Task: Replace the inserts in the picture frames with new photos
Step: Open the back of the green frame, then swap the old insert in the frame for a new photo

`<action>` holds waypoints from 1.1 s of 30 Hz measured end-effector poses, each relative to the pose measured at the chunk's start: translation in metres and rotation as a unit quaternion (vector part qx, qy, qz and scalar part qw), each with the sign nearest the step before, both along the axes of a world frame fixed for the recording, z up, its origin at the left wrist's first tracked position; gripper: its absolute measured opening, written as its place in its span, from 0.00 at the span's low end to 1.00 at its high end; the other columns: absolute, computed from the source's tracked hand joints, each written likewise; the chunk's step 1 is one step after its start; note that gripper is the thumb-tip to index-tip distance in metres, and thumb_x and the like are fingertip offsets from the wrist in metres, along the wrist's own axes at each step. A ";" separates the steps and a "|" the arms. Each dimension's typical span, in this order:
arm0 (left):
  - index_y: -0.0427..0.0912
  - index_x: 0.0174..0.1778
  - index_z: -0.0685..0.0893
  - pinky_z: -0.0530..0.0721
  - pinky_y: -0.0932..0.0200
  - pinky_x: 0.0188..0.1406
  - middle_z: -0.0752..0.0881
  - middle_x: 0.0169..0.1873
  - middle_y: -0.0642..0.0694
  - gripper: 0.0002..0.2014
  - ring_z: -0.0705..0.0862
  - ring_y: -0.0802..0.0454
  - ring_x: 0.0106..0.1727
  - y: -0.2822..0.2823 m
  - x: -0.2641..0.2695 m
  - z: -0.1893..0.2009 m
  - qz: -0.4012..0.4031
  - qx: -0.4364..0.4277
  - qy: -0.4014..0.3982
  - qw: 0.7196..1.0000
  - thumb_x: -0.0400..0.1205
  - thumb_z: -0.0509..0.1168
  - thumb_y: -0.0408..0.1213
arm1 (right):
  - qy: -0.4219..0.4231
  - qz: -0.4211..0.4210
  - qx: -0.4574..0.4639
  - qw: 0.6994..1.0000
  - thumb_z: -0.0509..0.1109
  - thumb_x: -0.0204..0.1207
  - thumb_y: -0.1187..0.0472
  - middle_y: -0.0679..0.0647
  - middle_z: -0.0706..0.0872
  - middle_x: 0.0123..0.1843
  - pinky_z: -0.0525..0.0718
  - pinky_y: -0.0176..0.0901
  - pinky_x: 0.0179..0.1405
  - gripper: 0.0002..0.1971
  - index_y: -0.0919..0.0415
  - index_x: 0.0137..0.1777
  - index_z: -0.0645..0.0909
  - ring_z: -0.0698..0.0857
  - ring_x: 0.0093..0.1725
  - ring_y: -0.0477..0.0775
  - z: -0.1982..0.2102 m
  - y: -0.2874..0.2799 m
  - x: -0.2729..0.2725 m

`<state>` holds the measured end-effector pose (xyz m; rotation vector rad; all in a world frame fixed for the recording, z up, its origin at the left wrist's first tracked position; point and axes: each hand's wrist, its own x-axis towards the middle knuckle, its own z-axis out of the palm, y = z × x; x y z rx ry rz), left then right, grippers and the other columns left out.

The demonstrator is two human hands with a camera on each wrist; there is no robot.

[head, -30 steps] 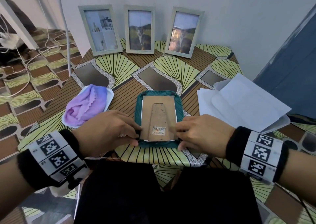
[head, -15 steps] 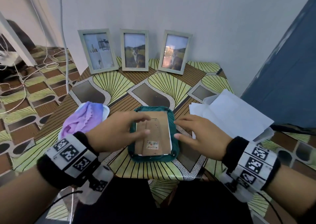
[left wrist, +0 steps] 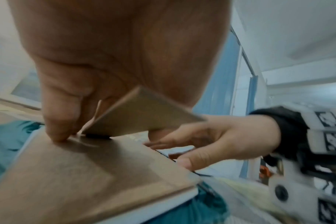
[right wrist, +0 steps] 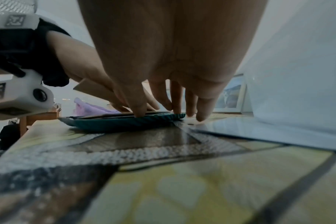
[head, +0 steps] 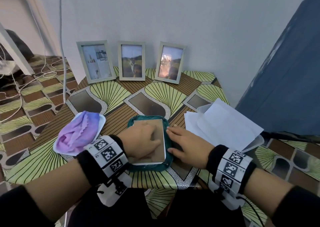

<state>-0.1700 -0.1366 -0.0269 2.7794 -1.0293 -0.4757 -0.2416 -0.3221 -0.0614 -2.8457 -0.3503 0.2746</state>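
Observation:
A picture frame (head: 160,131) lies face down on a teal cloth (head: 147,168) near the table's front edge, its brown backing (left wrist: 77,174) up. My left hand (head: 140,140) lies over the backing. Its fingertips (left wrist: 56,136) press on the board beside the hinge. The cardboard stand (left wrist: 144,115) is tilted up against the palm, and the thumb seems to sit under its edge. My right hand (head: 183,140) rests at the frame's right edge with straight fingers (right wrist: 175,106) touching the rim and the teal cloth (right wrist: 125,121).
Three standing frames (head: 96,62), (head: 132,60), (head: 170,62) lean on the wall at the back. A purple cloth (head: 78,133) on a white tray lies to the left. White sheets and a clear sleeve (head: 225,123) lie to the right, beside a blue panel (head: 285,71).
Both hands left the frame's near edge. The left hand slid up over the backing and the stand now tilts up; the right hand moved to the frame's right side.

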 end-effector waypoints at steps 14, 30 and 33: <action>0.51 0.75 0.76 0.70 0.81 0.60 0.80 0.66 0.61 0.25 0.77 0.79 0.60 0.055 -0.005 0.038 0.099 -0.376 0.156 0.908 0.86 0.55 0.24 | 0.009 -0.029 -0.002 1.000 0.63 0.85 0.52 0.47 0.54 0.88 0.55 0.43 0.84 0.35 0.58 0.87 0.53 0.46 0.87 0.48 0.005 -0.004 -0.004; 0.37 0.67 0.76 0.71 0.52 0.69 0.78 0.66 0.42 0.16 0.77 0.45 0.67 0.093 0.008 0.010 0.015 -0.003 0.047 0.999 0.86 0.56 0.39 | 0.022 -0.044 -0.018 0.999 0.61 0.86 0.53 0.48 0.54 0.88 0.58 0.41 0.81 0.31 0.54 0.86 0.55 0.53 0.86 0.47 0.004 -0.012 -0.005; 0.40 0.66 0.75 0.74 0.52 0.64 0.77 0.64 0.41 0.16 0.79 0.41 0.64 0.092 0.009 -0.004 0.010 0.046 0.024 0.999 0.86 0.55 0.42 | 0.026 -0.051 -0.023 0.998 0.59 0.87 0.51 0.48 0.53 0.88 0.59 0.42 0.82 0.30 0.55 0.86 0.54 0.53 0.86 0.47 0.005 -0.008 -0.007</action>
